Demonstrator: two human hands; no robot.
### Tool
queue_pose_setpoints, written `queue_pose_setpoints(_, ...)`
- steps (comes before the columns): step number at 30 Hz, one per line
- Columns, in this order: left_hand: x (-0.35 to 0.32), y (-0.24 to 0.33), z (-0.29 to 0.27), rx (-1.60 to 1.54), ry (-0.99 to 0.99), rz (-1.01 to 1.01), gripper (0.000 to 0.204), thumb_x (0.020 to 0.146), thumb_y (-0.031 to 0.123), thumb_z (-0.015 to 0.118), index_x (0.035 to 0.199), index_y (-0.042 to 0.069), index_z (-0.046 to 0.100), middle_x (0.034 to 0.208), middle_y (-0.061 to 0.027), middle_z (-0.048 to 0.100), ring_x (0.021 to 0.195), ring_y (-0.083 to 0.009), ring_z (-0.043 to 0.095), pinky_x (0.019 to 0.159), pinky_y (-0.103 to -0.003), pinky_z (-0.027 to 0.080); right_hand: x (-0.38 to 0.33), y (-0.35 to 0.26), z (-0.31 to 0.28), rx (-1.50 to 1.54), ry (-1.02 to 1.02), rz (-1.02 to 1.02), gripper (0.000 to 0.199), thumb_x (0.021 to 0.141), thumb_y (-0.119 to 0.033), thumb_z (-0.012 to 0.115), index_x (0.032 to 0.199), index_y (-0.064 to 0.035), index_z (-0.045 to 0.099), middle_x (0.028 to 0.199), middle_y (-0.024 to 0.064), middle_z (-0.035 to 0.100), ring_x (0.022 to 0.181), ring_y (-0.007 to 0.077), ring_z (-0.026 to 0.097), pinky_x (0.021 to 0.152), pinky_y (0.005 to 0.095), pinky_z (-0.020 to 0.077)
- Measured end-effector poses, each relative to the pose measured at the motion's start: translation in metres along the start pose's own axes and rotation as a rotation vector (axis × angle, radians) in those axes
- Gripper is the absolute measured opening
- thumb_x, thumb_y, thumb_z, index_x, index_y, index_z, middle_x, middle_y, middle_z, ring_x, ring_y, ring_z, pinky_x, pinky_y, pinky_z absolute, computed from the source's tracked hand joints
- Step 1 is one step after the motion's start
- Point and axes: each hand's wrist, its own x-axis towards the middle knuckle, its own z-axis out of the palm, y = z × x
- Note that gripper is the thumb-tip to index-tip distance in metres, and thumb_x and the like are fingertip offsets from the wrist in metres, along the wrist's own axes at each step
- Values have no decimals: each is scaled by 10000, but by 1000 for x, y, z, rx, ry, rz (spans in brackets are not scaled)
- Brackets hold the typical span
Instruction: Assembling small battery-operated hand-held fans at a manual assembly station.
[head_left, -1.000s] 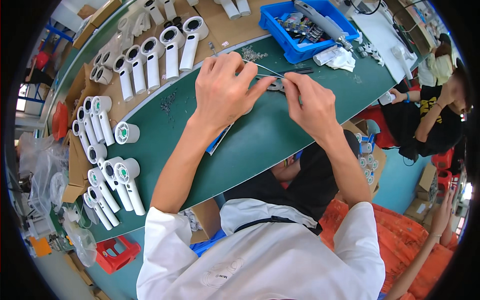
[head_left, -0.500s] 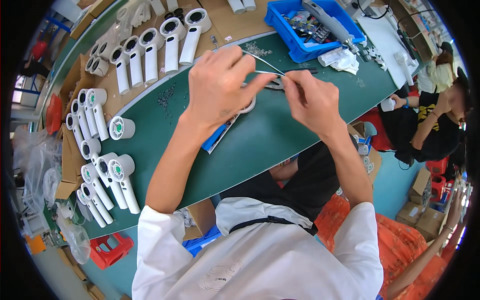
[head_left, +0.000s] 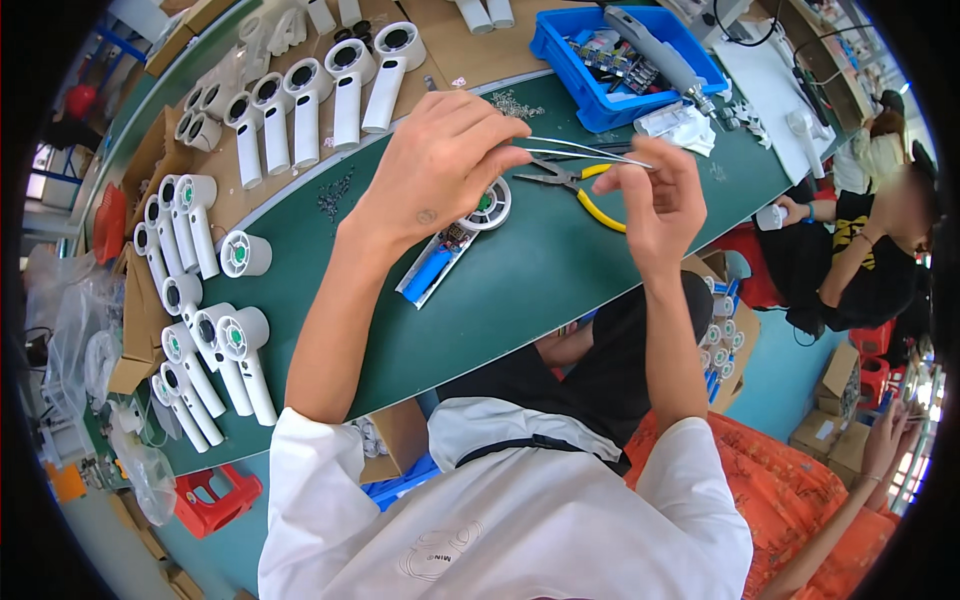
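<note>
An opened white fan (head_left: 452, 240) is laid on the green desk (head_left: 540, 270), pliers (head_left: 594, 208) beyond. Above, pale strands (head_left: 585, 149) are clamped in the left hand (head_left: 435, 165); whether they are gripped by the blurred right hand (head_left: 662, 205) cannot be told. Behind, a blue bin (head_left: 598, 112) is set.

The right hand (head_left: 665, 205) shifted away to the right from the left hand (head_left: 435, 165), its fingers blurring and loosening from their earlier pinch; the pale thin strands (head_left: 585, 148) spanned a wider gap between the hands. The left thumb and forefinger drew closer together; the yellow handles of the pliers (head_left: 572, 184), formerly hidden behind the right hand, came into view; more of the opened handheld fan (head_left: 455, 240), including its green-centred head and blue cell, emerged beside the left wrist.
</note>
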Motion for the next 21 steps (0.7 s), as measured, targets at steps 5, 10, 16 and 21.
queue_pose_setpoints(5,3,10,3,-51,62,-12,145,753,125,745,851,55,664,768,-65,633,748,-253,600,717,-366,468,-14,10,19,397,19,241,466,920,-78,597,1329,63,425,878,123,627,736,188,646,670,288,540)
queue_pose_setpoints(10,0,5,10,-96,27,-3,136,758,138,739,839,56,667,764,-61,633,760,-243,602,715,-366,463,-27,10,23,432,35,308,402,927,-119,610,1261,60,477,855,116,619,690,176,629,620,283,529)
queue_pose_setpoints(16,-6,8,9,-139,-194,11,220,789,191,727,946,49,669,840,-76,648,830,-256,612,817,-369,471,-52,15,-9,351,105,422,123,953,-94,570,976,26,565,785,118,624,590,156,595,532,268,515)
queue_pose_setpoints(21,-24,14,5,-142,41,-441,341,838,239,711,1091,26,629,931,-116,655,803,-252,633,740,-336,508,-52,33,-39,361,205,560,145,947,-127,596,986,12,580,826,107,649,605,109,591,486,210,482)
